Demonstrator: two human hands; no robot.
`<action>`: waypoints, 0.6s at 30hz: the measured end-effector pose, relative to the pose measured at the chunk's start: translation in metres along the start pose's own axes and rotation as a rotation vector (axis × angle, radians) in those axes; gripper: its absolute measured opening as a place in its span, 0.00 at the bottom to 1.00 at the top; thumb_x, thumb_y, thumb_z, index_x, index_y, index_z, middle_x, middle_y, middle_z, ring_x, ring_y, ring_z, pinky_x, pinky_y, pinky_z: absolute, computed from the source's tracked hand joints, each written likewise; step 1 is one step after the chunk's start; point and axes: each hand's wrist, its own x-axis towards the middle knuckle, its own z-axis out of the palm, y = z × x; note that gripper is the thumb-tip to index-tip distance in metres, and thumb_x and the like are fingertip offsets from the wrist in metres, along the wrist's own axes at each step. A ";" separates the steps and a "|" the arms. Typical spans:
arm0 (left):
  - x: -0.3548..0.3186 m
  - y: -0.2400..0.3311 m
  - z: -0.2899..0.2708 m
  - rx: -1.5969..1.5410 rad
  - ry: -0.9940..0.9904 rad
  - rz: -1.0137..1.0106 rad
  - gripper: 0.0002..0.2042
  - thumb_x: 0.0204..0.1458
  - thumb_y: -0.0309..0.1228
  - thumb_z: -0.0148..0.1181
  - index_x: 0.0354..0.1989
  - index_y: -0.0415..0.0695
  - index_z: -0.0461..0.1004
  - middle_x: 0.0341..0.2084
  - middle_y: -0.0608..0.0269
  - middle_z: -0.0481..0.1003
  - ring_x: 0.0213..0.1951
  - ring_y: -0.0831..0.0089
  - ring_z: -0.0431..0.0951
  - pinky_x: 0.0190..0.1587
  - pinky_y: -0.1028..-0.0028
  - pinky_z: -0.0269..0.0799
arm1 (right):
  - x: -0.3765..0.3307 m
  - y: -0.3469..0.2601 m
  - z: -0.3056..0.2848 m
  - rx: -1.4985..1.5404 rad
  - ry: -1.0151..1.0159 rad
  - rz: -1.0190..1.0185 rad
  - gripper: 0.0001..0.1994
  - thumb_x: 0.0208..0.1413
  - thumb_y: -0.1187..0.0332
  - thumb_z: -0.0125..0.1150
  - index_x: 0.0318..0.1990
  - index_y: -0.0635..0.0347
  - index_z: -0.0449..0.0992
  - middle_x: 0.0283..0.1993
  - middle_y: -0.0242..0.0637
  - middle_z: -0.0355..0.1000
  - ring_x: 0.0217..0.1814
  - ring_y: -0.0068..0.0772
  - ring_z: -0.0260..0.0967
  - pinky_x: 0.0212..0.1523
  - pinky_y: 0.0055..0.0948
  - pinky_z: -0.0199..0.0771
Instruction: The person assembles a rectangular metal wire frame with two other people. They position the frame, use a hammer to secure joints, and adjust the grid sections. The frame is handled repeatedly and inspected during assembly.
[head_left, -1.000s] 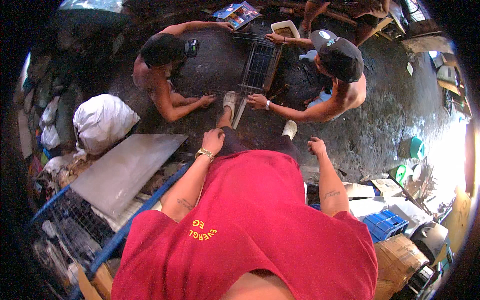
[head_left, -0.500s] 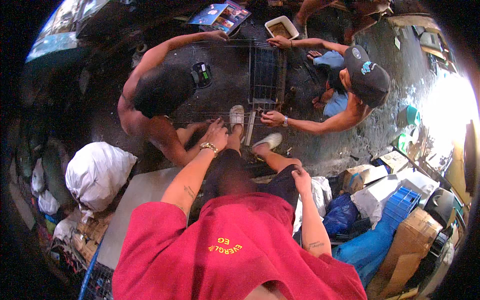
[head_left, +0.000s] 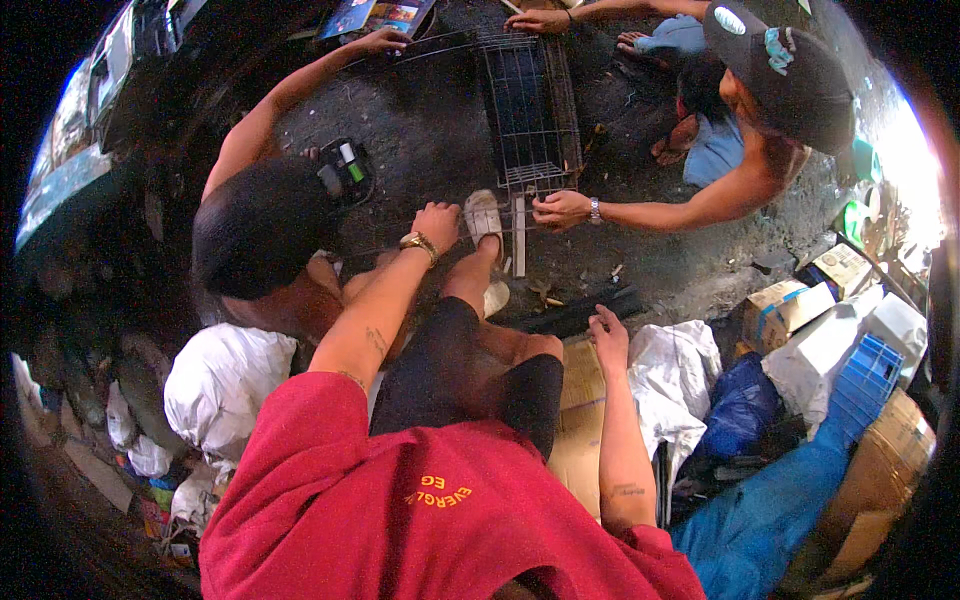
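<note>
My left hand [head_left: 437, 226], with a watch on its wrist, is closed on the near wire of a thin wire panel [head_left: 455, 208], just left of my shoe [head_left: 484, 216]. My right hand [head_left: 608, 338] is held above a flattened cardboard piece [head_left: 577, 410], right of my knee, with its fingers apart and nothing in it. Ahead, a wire cage [head_left: 530, 110] lies on the dark floor. A person in a cap has one hand [head_left: 563, 211] at the cage's near end and another [head_left: 538, 21] at its far end. A second person's hand [head_left: 384, 42] is on the panel's far left side.
A black tray with small items [head_left: 346, 170] sits on the floor at left. Near my left arm is a white sack [head_left: 228, 385]. Cardboard boxes [head_left: 785, 312], a blue bag [head_left: 740, 400] and a blue plastic crate [head_left: 868, 375] are piled at right. A pale strip [head_left: 519, 240] lies by my shoe.
My right hand has lifted off my knee and its fingers have spread. My left hand is now farther from the left person's near hand. My right leg has swung inward, and the view has shifted.
</note>
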 end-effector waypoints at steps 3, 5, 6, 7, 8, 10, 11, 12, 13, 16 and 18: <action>0.046 -0.003 0.016 0.015 -0.002 0.032 0.14 0.53 0.30 0.51 0.47 0.47 0.75 0.44 0.57 0.77 0.52 0.56 0.73 0.51 0.57 0.70 | 0.040 0.018 0.023 0.002 0.042 -0.047 0.19 0.59 0.64 0.61 0.56 0.60 0.74 0.43 0.40 0.79 0.42 0.32 0.75 0.46 0.29 0.73; 0.081 -0.012 0.031 0.108 0.035 0.126 0.14 0.54 0.32 0.52 0.48 0.47 0.75 0.45 0.58 0.77 0.52 0.56 0.72 0.52 0.57 0.69 | 0.078 0.020 0.035 -0.042 0.076 -0.057 0.19 0.59 0.64 0.61 0.56 0.60 0.74 0.43 0.40 0.78 0.42 0.32 0.75 0.47 0.30 0.73; 0.094 -0.016 0.041 0.160 0.018 0.167 0.14 0.54 0.33 0.53 0.48 0.47 0.75 0.45 0.58 0.77 0.53 0.56 0.72 0.52 0.57 0.69 | 0.092 0.021 0.041 -0.066 0.091 -0.015 0.19 0.59 0.64 0.61 0.56 0.60 0.74 0.44 0.40 0.78 0.42 0.33 0.75 0.47 0.30 0.73; 0.108 -0.020 0.051 0.117 -0.020 0.178 0.16 0.54 0.38 0.57 0.50 0.48 0.73 0.46 0.57 0.76 0.53 0.56 0.71 0.52 0.57 0.69 | 0.105 0.021 0.047 -0.111 0.132 -0.050 0.19 0.59 0.65 0.60 0.56 0.60 0.74 0.44 0.41 0.78 0.43 0.33 0.75 0.47 0.32 0.73; 0.123 -0.022 0.062 0.101 -0.029 0.202 0.18 0.55 0.41 0.57 0.52 0.46 0.72 0.48 0.54 0.74 0.55 0.53 0.70 0.54 0.56 0.68 | 0.119 0.019 0.050 -0.170 0.147 -0.156 0.18 0.60 0.66 0.59 0.56 0.61 0.74 0.43 0.41 0.78 0.44 0.34 0.75 0.48 0.33 0.73; 0.144 -0.024 0.086 0.068 -0.089 0.221 0.25 0.56 0.46 0.58 0.56 0.44 0.69 0.53 0.48 0.71 0.58 0.48 0.68 0.59 0.53 0.66 | 0.145 0.013 0.059 -0.118 0.183 -0.248 0.17 0.60 0.66 0.59 0.55 0.61 0.75 0.43 0.42 0.77 0.45 0.36 0.75 0.48 0.33 0.73; 0.151 -0.025 0.097 0.051 -0.024 0.271 0.32 0.54 0.55 0.58 0.58 0.42 0.68 0.55 0.47 0.70 0.59 0.46 0.66 0.60 0.53 0.65 | 0.155 0.009 0.064 -0.143 0.183 -0.319 0.17 0.61 0.67 0.59 0.56 0.60 0.75 0.43 0.40 0.77 0.43 0.34 0.74 0.47 0.31 0.73; 0.154 -0.024 0.108 0.026 0.025 0.311 0.33 0.52 0.55 0.59 0.57 0.41 0.68 0.55 0.47 0.70 0.60 0.46 0.66 0.60 0.53 0.65 | 0.165 0.003 0.068 -0.152 0.181 -0.364 0.17 0.61 0.68 0.59 0.56 0.60 0.74 0.42 0.39 0.77 0.42 0.31 0.74 0.46 0.29 0.73; 0.160 -0.023 0.115 0.017 0.062 0.336 0.34 0.51 0.56 0.60 0.57 0.40 0.68 0.56 0.47 0.70 0.60 0.45 0.65 0.61 0.53 0.64 | 0.178 -0.006 0.072 -0.151 0.183 -0.453 0.16 0.61 0.69 0.58 0.56 0.60 0.74 0.42 0.37 0.77 0.41 0.29 0.73 0.44 0.28 0.73; 0.166 -0.024 0.131 -0.038 0.169 0.400 0.35 0.47 0.57 0.64 0.55 0.40 0.71 0.56 0.51 0.70 0.61 0.50 0.65 0.61 0.54 0.63 | 0.203 -0.032 0.090 -0.259 0.256 -0.521 0.15 0.61 0.67 0.58 0.53 0.62 0.75 0.48 0.47 0.76 0.48 0.47 0.74 0.52 0.38 0.72; 0.163 -0.024 0.139 -0.052 0.259 0.440 0.32 0.48 0.54 0.64 0.54 0.41 0.72 0.55 0.56 0.72 0.60 0.57 0.66 0.58 0.57 0.65 | 0.217 -0.047 0.103 -0.284 0.268 -0.708 0.14 0.61 0.67 0.57 0.52 0.62 0.76 0.49 0.48 0.75 0.52 0.49 0.72 0.55 0.41 0.71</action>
